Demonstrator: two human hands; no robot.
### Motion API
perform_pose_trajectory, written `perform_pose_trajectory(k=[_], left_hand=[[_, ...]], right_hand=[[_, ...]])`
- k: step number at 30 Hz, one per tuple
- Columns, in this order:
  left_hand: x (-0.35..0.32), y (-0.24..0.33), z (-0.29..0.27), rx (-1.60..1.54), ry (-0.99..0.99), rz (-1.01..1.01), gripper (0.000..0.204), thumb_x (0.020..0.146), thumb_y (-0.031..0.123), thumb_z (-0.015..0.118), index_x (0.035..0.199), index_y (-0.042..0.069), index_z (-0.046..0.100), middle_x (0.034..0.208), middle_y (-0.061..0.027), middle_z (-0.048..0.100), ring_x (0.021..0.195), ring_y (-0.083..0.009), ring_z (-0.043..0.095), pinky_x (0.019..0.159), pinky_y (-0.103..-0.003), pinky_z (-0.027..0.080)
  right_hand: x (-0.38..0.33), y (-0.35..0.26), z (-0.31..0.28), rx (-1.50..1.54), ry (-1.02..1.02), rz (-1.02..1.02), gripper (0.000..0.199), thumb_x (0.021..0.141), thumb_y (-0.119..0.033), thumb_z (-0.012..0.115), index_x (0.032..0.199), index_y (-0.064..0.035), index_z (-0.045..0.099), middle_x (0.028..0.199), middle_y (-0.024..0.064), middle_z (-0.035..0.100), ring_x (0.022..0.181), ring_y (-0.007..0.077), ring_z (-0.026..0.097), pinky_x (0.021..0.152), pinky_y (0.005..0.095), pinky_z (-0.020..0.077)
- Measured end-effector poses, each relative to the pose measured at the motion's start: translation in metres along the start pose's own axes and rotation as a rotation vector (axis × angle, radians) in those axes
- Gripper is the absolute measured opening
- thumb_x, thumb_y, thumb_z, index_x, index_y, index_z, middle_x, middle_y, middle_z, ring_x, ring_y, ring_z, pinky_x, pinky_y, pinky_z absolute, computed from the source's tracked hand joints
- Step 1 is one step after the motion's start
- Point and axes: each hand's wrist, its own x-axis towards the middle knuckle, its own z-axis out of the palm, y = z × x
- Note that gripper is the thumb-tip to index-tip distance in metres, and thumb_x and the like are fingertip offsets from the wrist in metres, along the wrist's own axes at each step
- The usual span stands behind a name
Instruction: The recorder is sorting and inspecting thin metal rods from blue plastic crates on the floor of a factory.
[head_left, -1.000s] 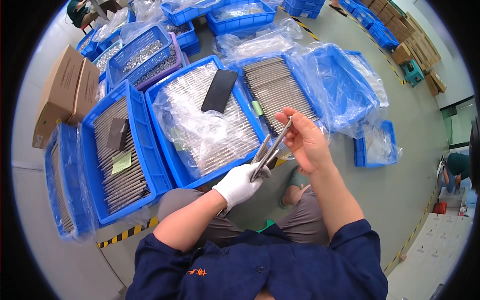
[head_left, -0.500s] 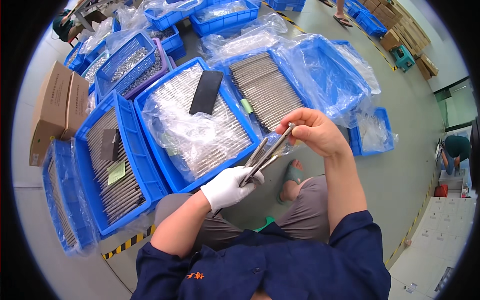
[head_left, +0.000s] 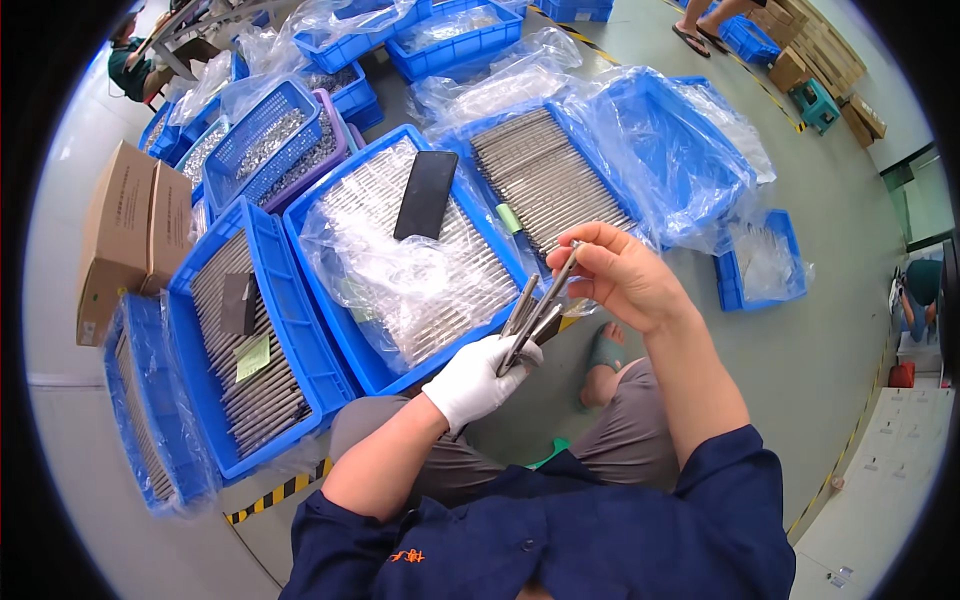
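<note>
My left hand (head_left: 475, 385), in a white glove, is closed around a small bunch of slim metal rods (head_left: 530, 318) that slant up to the right over my lap. The bare right hand (head_left: 632, 278) pinches the upper end of the longest rod between thumb and fingertips, its other fingers curled loosely. Just beyond my hands stands a blue crate (head_left: 372, 378) of shiny rods, partly covered by clear plastic, with a black phone (head_left: 427, 195) lying on top. Another crate of rods (head_left: 548, 172) sits behind the right hand, a rolled green piece (head_left: 509, 218) at its near left edge.
To the left, a crate of darker rods (head_left: 262, 405) carries a dark block (head_left: 238, 304) and a yellow-green note (head_left: 253, 357). Cardboard boxes (head_left: 125, 235) stand beyond it. A plastic-lined blue crate (head_left: 665, 150) and a smaller crate (head_left: 745, 290) are at right. Other people show at the edges.
The whole scene has shifted slightly right and downward in the picture. My right fingers stay at the rod's upper end, with the hand turned a little. Far off, a person's feet show more.
</note>
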Motion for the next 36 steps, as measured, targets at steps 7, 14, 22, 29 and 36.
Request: perform_pose_trajectory(k=[7,14,22,29,36], left_hand=[[0.001,0.003,-0.001,-0.019,0.044,-0.092,0.015,0.073,0.007,0.053,0.088,0.007,0.055,0.079,-0.0121,0.056,0.073,-0.0257,0.055,0.066,-0.031,0.043],[0.001,0.000,-0.006,-0.396,-0.010,-0.303,0.038,0.070,0.019,0.065,0.103,0.004,0.052,0.086,-0.0026,0.055,0.071,-0.0114,0.050,0.065,-0.024,0.042],[-0.001,0.009,-0.045,-0.901,0.226,-0.100,0.082,0.072,0.007,0.059,0.134,0.016,0.007,0.079,-0.0033,0.047,0.054,-0.0066,0.041,0.046,-0.019,0.034],[0.009,-0.014,-0.025,-1.131,0.254,-0.309,0.026,0.080,0.023,0.055,0.098,0.005,0.050,0.059,0.0034,0.044,0.046,-0.0048,0.037,0.042,-0.018,0.028],[0.012,-0.007,-0.030,-1.067,0.435,-0.401,0.016,0.074,0.021,0.062,0.074,0.008,0.052,0.056,0.0012,0.048,0.046,-0.0072,0.044,0.042,-0.020,0.033]], right_hand=[[0.000,0.030,0.024,-0.338,0.045,0.147,0.018,0.076,-0.008,0.057,0.094,-0.0056,0.057,0.088,0.0022,0.060,0.076,0.0077,0.055,0.063,0.0199,0.0424],[0.008,0.058,0.025,-0.368,0.025,0.078,0.017,0.079,-0.012,0.056,0.093,-0.0033,0.056,0.081,0.0027,0.059,0.072,0.0076,0.055,0.062,0.0195,0.0425],[0.015,0.043,-0.012,0.311,0.171,0.084,0.022,0.088,-0.024,0.040,0.087,-0.0044,0.050,0.070,0.0065,0.058,0.063,0.0167,0.056,0.060,0.0282,0.0469],[0.008,0.083,0.036,0.215,-0.048,0.365,0.025,0.091,-0.027,0.031,0.086,-0.0057,0.043,0.051,-0.0002,0.042,0.043,0.0100,0.035,0.044,0.0235,0.0295],[-0.001,0.092,0.038,0.087,-0.116,0.528,0.021,0.087,-0.023,0.041,0.092,-0.0034,0.049,0.080,0.0083,0.059,0.067,0.0137,0.055,0.061,0.0252,0.0448]])
